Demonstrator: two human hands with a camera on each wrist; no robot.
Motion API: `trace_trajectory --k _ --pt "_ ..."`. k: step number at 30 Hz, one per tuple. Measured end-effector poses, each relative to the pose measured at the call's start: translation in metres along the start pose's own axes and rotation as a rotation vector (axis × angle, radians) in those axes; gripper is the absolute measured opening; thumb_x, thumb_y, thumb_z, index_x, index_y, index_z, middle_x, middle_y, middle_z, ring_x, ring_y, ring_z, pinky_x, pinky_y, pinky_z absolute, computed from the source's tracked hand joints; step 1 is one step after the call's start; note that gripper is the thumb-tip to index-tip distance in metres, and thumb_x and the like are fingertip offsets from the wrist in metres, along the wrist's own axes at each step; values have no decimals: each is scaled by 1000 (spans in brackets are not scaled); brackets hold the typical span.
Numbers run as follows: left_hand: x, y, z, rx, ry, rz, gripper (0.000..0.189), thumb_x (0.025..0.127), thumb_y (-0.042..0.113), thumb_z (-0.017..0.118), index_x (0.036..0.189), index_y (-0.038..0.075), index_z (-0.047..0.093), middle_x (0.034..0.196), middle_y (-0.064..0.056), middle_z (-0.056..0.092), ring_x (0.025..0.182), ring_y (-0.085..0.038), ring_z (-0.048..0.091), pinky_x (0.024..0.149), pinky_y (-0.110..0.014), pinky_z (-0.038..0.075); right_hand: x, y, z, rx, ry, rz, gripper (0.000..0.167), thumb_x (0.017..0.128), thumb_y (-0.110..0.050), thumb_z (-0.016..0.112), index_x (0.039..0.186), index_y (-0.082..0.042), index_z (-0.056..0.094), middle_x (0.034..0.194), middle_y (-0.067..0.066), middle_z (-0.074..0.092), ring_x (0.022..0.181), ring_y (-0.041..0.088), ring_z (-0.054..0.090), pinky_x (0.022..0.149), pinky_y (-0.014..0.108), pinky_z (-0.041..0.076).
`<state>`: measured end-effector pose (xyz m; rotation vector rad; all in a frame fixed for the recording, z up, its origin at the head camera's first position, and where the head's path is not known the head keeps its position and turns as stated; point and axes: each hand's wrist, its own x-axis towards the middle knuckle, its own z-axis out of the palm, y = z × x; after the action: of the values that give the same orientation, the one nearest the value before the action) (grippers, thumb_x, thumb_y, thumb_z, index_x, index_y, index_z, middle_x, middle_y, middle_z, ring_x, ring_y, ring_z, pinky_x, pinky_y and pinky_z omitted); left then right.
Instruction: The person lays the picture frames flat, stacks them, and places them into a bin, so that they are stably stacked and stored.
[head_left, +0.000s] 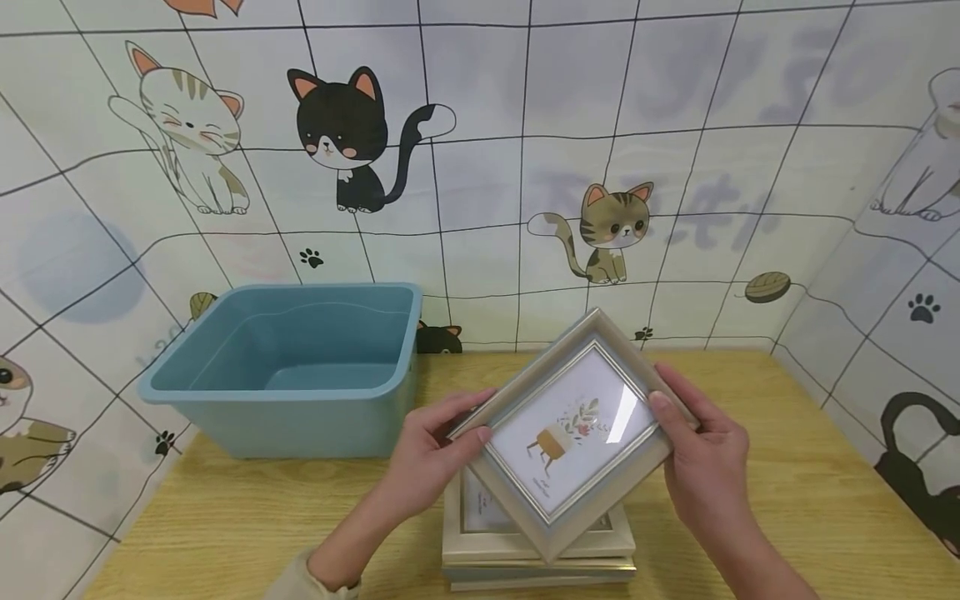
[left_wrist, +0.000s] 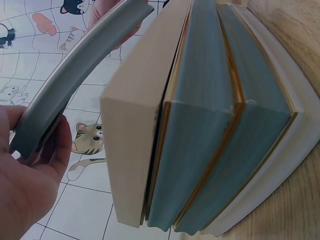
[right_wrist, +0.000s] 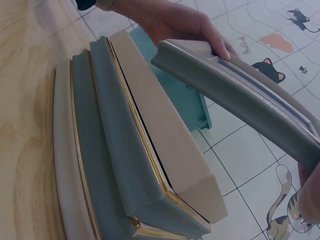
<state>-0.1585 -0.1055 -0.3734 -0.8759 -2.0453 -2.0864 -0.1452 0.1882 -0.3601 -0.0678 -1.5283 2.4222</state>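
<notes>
A picture frame [head_left: 573,433] with a silvery-beige border is held up by both hands, turned cornerwise and tilted. Behind its glass is a print of a brown planter with leaves and flowers. My left hand [head_left: 420,458] grips the left corner, thumb on the front. At the opposite corner, my right hand [head_left: 705,454] holds the border, its thumb also on the front. Below lies a stack of several similar frames [head_left: 480,550], partly hidden by the held one. Side on, the left wrist view shows the stack's beige and blue-grey edges [left_wrist: 200,145], apart from the held frame [left_wrist: 75,70].
A blue plastic bin [head_left: 300,425] stands to the left on the wood-grain table [head_left: 757,467], and no contents show inside it. Behind the table rises a white wall covering [head_left: 480,192] with a grid and cartoon cats. It continues along both sides.
</notes>
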Motion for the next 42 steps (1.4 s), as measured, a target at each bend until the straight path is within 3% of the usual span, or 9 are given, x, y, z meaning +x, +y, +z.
trace_trajectory --k 6,10,16,20,24,28,33,42 --pt "0 -3 -2 -32 90 -29 36 93 -8 67 129 -12 64 126 -27 65 95 -16 69 74 -33 60 -7 5 -3 -129 5 -1 46 97 -6 72 141 -4 62 127 -2 68 103 12 70 85 28 55" --pt "1 -6 -5 -57 128 -57 35 93 -7 67 128 -14 64 122 -23 67 89 -16 70 72 -31 59 -10 5 -12 -288 -72 -20 42 96 -3 72 137 -5 66 118 -2 70 98 10 67 80 25 58" --pt "5 -11 -9 -7 234 -117 32 93 -2 69 125 -6 70 125 -17 69 99 -15 68 77 -29 57 -16 5 -23 -634 -176 -7 47 94 -9 76 139 -8 64 101 0 73 85 14 69 69 29 58" --pt "7 -16 -10 33 298 -199 29 92 0 71 121 2 75 121 -13 71 97 -18 68 77 -29 57 -22 10 -28 -741 -253 -15 51 93 -10 77 142 -6 62 98 5 74 82 16 71 65 32 58" --pt "10 -23 -8 89 350 -240 26 90 -2 71 115 2 77 119 -11 72 102 -19 65 80 -27 55 -27 15 -31 -822 -314 -27 53 93 -12 77 143 -7 61 95 7 73 78 16 70 64 30 55" --pt "11 -30 -7 145 359 -259 24 88 -2 72 110 3 79 116 -7 73 110 -20 61 90 -28 50 -30 17 -32 -860 -324 45 58 92 -17 78 146 -6 58 95 6 71 79 16 69 67 29 54" --pt "9 -36 -6 188 331 -259 22 88 -3 70 107 4 80 113 -4 74 118 -21 60 105 -39 41 -32 18 -33 -883 -332 153 62 94 -17 77 148 -1 53 95 8 70 81 16 68 71 28 54" --pt "7 -41 -5 190 288 -269 23 89 -3 69 108 5 79 115 -4 73 118 -22 59 104 -43 40 -32 20 -36 -933 -396 87 58 95 -12 74 145 6 52 90 5 71 55 14 58 52 31 51"
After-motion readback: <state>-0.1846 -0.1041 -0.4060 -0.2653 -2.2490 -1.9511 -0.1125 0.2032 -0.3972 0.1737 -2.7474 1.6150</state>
